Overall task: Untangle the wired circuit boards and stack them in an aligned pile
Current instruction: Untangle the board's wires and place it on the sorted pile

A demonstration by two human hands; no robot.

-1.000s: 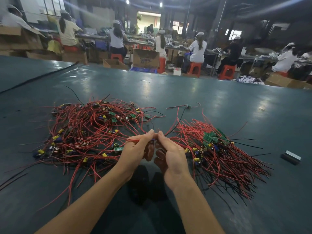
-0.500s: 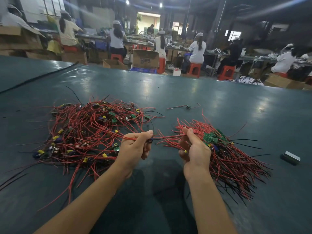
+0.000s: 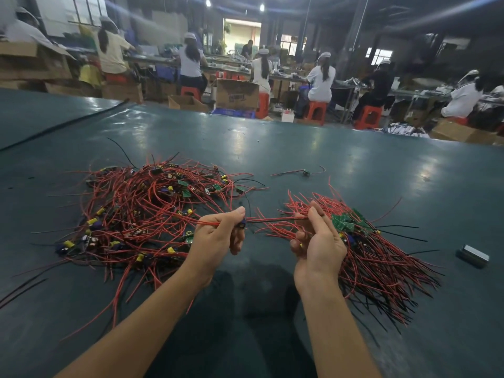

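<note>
I've got the left hand (image 3: 218, 236) pinching one wired board (image 3: 242, 224), the right hand (image 3: 317, 244) gripping its red leads (image 3: 275, 220). The tangled heap (image 3: 141, 214) sits at ten o'clock and the aligned pile (image 3: 381, 255) at three, both on the green table (image 3: 272, 148).

Shiny teal table (image 3: 300, 148) is carrying everything: a messy tangle (image 3: 141, 214) of red-wired boards is sprawling on the left and a neater pile (image 3: 381, 257) is lying on the right. One stray board (image 3: 305, 172) is sitting farther back, a grey block (image 3: 473, 256) is resting far right, and a black cable (image 3: 62, 126) is running across the far left.
</note>
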